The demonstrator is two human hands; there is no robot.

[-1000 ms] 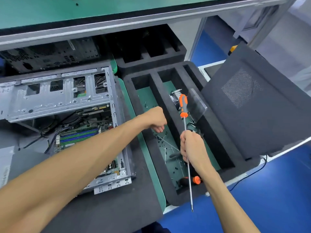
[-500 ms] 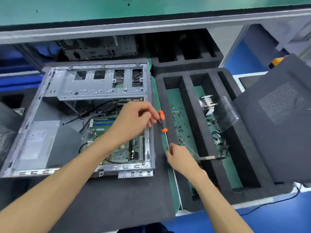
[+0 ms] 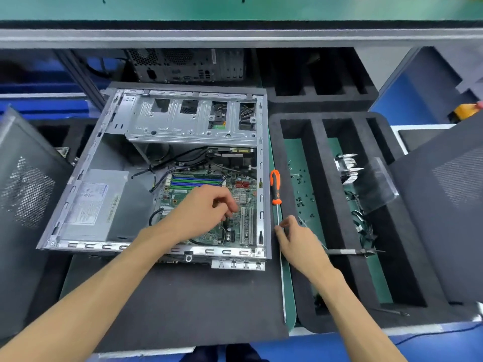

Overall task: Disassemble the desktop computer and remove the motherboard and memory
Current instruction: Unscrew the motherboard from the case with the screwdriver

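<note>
One opened computer case (image 3: 86,205) lies on its side on the black foam mat (image 3: 196,304); the motherboard (image 3: 206,194) sits inside with memory sticks (image 3: 196,180) slotted; the left hand (image 3: 206,212) hovers over the board, fingers loosely curled, holding nothing; the right hand (image 3: 298,241) pinches the shaft of the orange-handled screwdriver (image 3: 275,188) beside the case

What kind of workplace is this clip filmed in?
Probably an electronics teardown bench: an opened desktop case lies on dark foam, a compartmented foam tray holds loose screws, and a second computer sits under the shelf.
</note>
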